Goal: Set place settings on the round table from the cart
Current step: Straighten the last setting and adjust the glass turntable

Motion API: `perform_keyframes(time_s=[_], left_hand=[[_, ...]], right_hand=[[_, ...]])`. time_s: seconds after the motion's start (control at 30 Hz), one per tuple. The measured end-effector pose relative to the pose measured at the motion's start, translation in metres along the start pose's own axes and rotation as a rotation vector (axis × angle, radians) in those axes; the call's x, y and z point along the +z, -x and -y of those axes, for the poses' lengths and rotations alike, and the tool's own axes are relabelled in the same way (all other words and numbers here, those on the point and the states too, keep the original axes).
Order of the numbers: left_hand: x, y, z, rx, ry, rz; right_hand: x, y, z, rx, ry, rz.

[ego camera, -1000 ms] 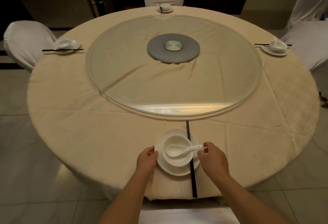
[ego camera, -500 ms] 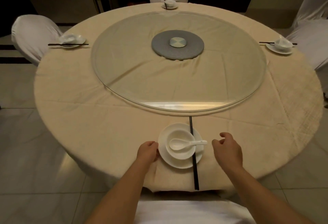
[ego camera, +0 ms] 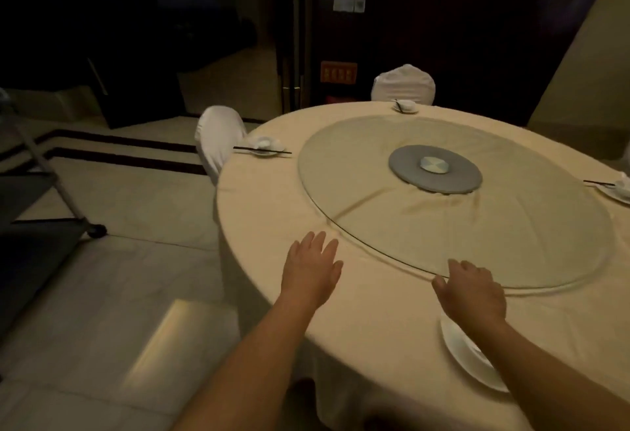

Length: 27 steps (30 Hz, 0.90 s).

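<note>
I am holding my left hand (ego camera: pixel 312 268) flat with fingers spread over the round table (ego camera: pixel 272 212), empty. My right hand (ego camera: pixel 472 289), loosely curled and empty, is hovering above the nearest white plate (ego camera: pixel 465 355) beside the glass turntable (ego camera: pixel 460 226). The cart (ego camera: pixel 37 198) is standing far left.

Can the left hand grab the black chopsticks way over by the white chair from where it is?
Probably not. The left hand lies open near the table's edge, while the black chopsticks lie far across the beige tablecloth beside the white-covered chair. Nothing blocks the way; they just look too far.
</note>
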<state>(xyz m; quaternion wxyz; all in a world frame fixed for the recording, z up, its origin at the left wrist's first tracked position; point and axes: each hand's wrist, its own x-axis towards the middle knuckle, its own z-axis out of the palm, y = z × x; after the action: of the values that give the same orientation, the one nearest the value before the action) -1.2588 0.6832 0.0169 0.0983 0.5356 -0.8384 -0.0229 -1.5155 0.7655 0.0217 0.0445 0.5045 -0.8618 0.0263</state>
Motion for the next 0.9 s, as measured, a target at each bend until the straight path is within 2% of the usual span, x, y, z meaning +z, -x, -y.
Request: perform_keyframes(time_s=[0.13, 0.27, 0.5, 0.67, 0.9], left_hand=[[-0.07, 0.018, 0.109, -0.067, -0.115, -0.053], [-0.129, 0.041, 0.202, -0.197, -0.164, -0.152], [-0.181, 0.027, 0.309, -0.376, -0.16, -0.244], [-0.184, -0.036, 0.364, -0.302, -0.185, -0.256], [-0.161, -0.19, 0.433, -0.137, -0.217, -0.248]], right_hand=[[-0.031, 0.015, 0.124, -0.137, -0.041, -0.085], [-0.064, 0.021, 0.237, -0.246, -0.092, -0.104], [-0.111, -0.007, 0.367, -0.347, -0.189, -0.194], [-0.119, -0.062, 0.425, -0.289, -0.204, -0.233], [-0.099, -0.17, 0.489, -0.139, -0.181, -0.226]])
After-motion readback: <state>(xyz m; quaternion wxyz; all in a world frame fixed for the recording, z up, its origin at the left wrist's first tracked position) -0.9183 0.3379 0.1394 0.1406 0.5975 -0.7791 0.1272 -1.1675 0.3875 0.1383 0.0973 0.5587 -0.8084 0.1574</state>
